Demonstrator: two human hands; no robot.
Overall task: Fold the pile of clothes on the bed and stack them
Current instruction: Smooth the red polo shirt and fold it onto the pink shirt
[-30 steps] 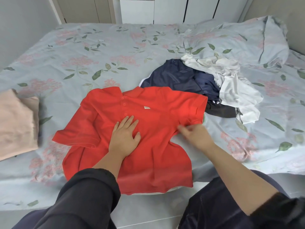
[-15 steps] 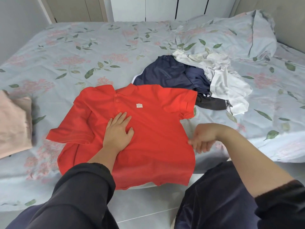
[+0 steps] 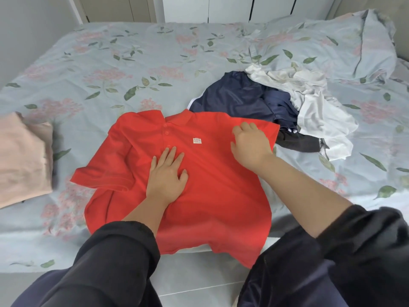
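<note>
- Nearest me: the hem of the red polo shirt (image 3: 210, 196) hangs over the near edge of the bed (image 3: 132, 63).
- Left hand (image 3: 167, 176): flat on the polo's chest, fingers straight and pressing, grasping nothing.
- Right hand (image 3: 251, 145): beyond and to the right of the left hand, on the polo's shoulder, fingertips bent into the cloth. I cannot tell whether it pinches or only presses.
- Polo lies front up, collar away from me. The white chest label (image 3: 197, 140) sits between the two hands.
- Well left of the left hand: folded pink garment (image 3: 22, 156).
- Just beyond the right hand: unfolded pile of navy garment (image 3: 239, 98), dark grey piece (image 3: 296, 140) and white garment (image 3: 318, 111).
- Farthest: floral pillow (image 3: 332, 45) behind the pile.
</note>
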